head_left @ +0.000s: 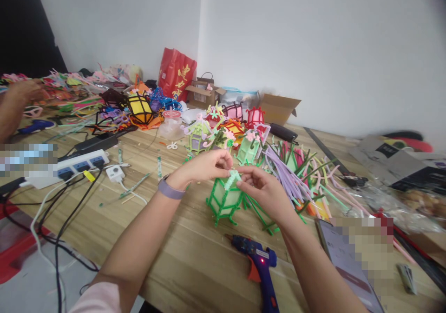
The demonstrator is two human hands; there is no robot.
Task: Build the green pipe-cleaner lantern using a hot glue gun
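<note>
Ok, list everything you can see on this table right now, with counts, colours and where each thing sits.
green lantern frame: one, green, centre, between both hands
glue gun: one, blue and orange, near edge
pipe cleaners: loose heap, lilac, green, pink, right of centre
finished lanterns: several, mixed colours, behind the hands
power strip: one, white, left
red bag: one, by the wall
cardboard boxes: two, brown, rear
left hand: pinching the frame's top
right hand: pinching the frame's top

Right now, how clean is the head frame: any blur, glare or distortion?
Head view: even, soft light, no glare; both hands, left hand and right hand, and the green lantern read fairly sharp. The frame edges smear and bend, as at the co-worker's hand far left. Three patches are pixelated. The glue gun light glows red.
</note>
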